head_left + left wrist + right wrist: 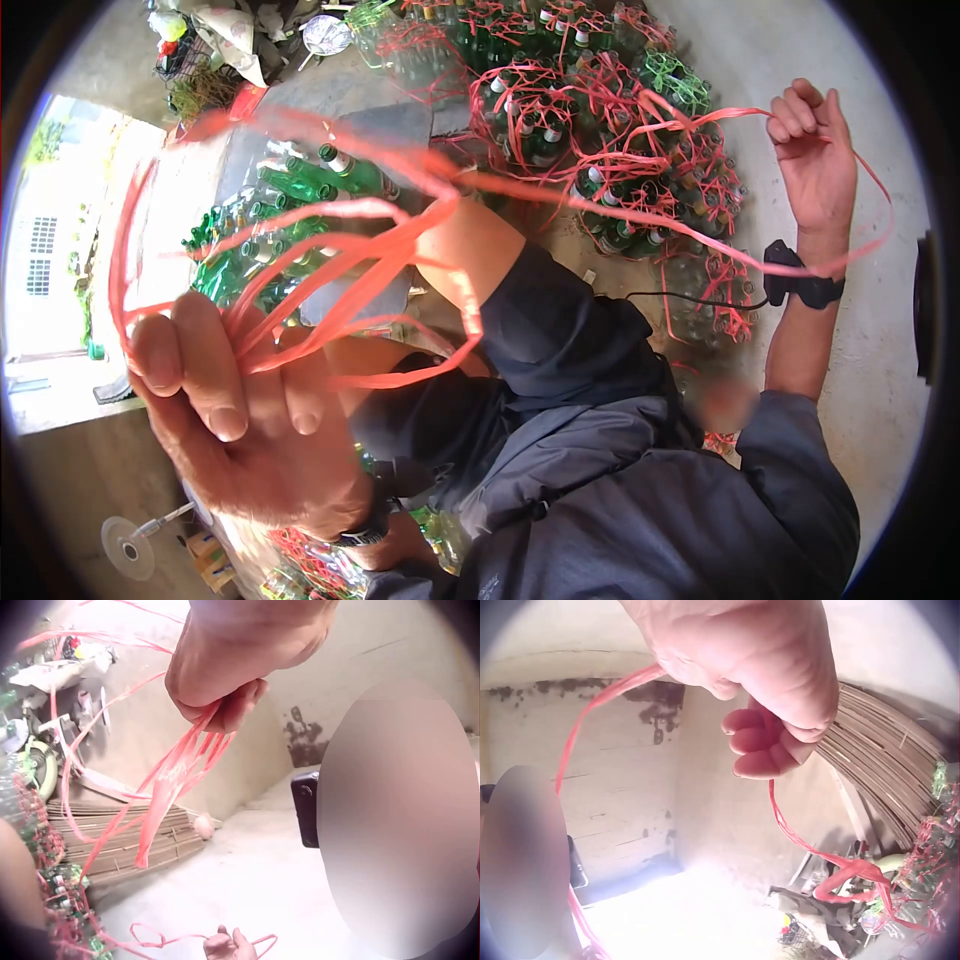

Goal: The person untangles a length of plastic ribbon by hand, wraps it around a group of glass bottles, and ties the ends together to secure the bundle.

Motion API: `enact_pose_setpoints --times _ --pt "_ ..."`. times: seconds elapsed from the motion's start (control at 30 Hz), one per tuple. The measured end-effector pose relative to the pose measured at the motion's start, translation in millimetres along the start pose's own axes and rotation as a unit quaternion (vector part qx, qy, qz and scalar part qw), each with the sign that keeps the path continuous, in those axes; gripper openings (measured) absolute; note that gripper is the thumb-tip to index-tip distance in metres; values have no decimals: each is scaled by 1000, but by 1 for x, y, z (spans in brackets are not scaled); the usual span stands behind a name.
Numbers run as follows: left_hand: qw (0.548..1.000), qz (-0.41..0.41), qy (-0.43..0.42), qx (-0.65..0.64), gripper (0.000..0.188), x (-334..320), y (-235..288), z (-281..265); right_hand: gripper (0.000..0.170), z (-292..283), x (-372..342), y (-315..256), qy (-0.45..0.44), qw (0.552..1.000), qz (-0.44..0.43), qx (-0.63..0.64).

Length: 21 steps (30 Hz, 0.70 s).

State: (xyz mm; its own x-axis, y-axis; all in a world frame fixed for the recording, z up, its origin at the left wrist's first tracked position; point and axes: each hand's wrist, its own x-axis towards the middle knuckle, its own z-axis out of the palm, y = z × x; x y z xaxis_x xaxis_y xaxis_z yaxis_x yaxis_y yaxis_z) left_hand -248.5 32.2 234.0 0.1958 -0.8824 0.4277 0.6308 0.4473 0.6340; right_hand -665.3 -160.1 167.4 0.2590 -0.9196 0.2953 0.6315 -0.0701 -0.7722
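My left hand (250, 430) grips several loops of pink plastic twine (360, 290) at the left of the head view. In the left wrist view the twine (169, 787) hangs from my left hand's curled fingers as a bunched tail and loose loops. At the upper right of the head view, my right hand (815, 165) is raised with a strand of the same twine running through its curled fingers. In the right wrist view one strand (787, 825) leaves below these fingers and another passes behind the palm. A long strand stretches between the hands.
Green glass bottles (320, 180) stand beyond my left hand. More bottles (540, 130), tied up in pink twine, cover the floor ahead and to the right. A pale wall (890, 330) runs along the right. Flattened cardboard (127, 832) is stacked near the wall, and a cable (700, 297) leads to my right wrist.
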Motion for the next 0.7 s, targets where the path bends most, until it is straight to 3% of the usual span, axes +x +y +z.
enact_pose_setpoints --times 0.13,0.2,0.33,0.37,0.47,0.53,0.6,0.63,0.7 --pt "996 -40 -72 -34 18 10 -16 11 40 11 -18 -5 20 998 -36 -46" --pt "991 -71 -109 32 20 10 -25 11 39 3 -25 -6 43 997 -41 -58" --pt "988 -101 -71 88 23 -2 -50 1 37 -16 -43 -7 86 995 -29 -41" --pt "985 -121 -29 118 25 6 -56 0 37 -14 -36 -7 95 994 -20 -45" --pt "966 -175 58 182 28 0 -77 7 36 -6 -38 -7 63 998 -8 7" --pt "952 -189 48 237 21 -2 -95 7 36 5 -37 -2 44 999 -8 7" --pt "880 -209 27 425 14 -5 -105 1 38 20 -38 2 38 999 -13 -12" --pt "842 -158 -33 515 17 -5 -113 -8 37 29 -39 5 48 998 -18 -26" --pt "792 -94 -75 599 18 -7 -125 -14 38 42 -40 9 48 998 -22 -45"
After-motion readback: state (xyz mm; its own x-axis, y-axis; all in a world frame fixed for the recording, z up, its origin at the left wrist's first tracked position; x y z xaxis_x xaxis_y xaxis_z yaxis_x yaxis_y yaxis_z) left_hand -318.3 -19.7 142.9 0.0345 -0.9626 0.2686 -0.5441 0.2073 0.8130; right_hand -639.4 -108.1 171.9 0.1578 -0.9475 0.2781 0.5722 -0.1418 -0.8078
